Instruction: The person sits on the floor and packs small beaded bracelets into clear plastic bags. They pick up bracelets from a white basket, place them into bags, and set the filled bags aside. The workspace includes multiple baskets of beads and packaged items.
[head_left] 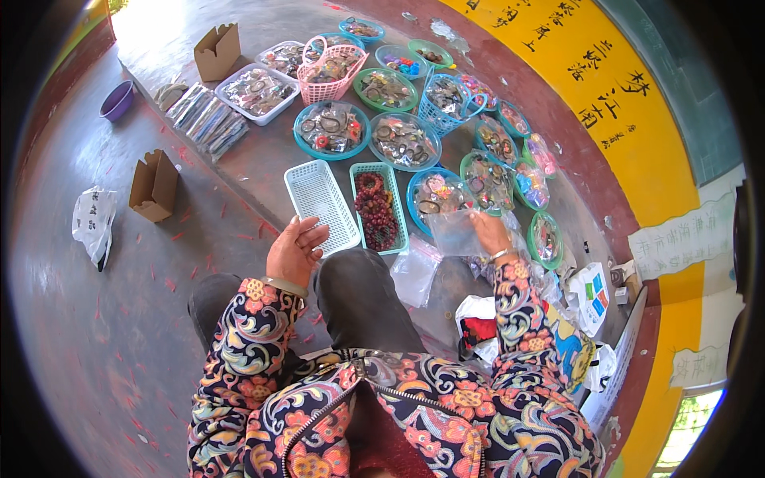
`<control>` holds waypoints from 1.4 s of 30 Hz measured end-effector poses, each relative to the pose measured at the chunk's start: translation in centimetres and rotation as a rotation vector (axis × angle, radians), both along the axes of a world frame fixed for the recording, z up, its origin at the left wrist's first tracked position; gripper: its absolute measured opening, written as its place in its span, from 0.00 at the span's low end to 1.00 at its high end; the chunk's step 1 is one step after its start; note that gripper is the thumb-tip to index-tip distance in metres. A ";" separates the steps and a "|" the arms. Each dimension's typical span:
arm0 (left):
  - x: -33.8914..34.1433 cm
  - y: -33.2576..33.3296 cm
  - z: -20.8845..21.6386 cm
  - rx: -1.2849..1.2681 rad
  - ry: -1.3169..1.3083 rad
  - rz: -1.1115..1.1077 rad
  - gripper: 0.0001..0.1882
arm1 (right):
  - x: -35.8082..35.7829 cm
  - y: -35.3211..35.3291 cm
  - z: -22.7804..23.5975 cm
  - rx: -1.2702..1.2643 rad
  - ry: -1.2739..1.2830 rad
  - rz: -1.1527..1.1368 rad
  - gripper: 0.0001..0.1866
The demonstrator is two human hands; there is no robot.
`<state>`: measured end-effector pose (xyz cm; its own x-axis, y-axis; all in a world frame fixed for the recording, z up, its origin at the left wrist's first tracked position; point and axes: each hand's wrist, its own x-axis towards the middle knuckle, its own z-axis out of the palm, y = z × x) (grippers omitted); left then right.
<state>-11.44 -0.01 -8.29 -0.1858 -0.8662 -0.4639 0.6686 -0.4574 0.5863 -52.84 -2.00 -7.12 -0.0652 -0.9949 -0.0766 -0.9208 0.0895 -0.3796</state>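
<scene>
My right hand (pixel 490 233) pinches the edge of a clear plastic bag (pixel 451 233), which hangs to its left over a blue basket (pixel 411 197) of small packaged items. My left hand (pixel 296 248) is raised above my knee with loosely bent fingers apart, and nothing shows in it. Just beyond it lies a white rectangular basket (pixel 296 173) with nothing in it. Beside that, a pale green basket (pixel 356 169) holds dark red beaded bracelets (pixel 375 209). A stack of clear plastic bags (pixel 416 269) rests near my right knee.
Several round baskets of packaged trinkets (pixel 406 142) crowd the floor ahead and right. Pink (pixel 331 64) and blue (pixel 446 103) handled baskets stand among them. Cardboard boxes (pixel 153 187), a purple basin (pixel 117 101) and a white bag (pixel 93 223) are at left.
</scene>
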 end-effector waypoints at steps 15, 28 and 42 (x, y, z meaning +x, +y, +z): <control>-0.3 0.1 -1.3 0.038 -0.014 -0.043 0.19 | 11.5 9.6 -20.3 -0.116 0.358 0.051 0.20; -0.7 0.1 -1.4 0.016 -0.007 -0.072 0.20 | 11.3 11.4 -23.2 -0.301 0.553 0.298 0.20; -0.7 0.1 -1.5 0.052 -0.045 -0.074 0.21 | 11.0 9.2 -19.7 0.059 0.259 -0.045 0.31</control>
<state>-12.17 0.06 -9.75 -0.2261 -0.8252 -0.5176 0.6051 -0.5354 0.5892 -41.80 7.17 -26.78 -0.1340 -0.9850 -0.1090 -0.9811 0.1474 -0.1251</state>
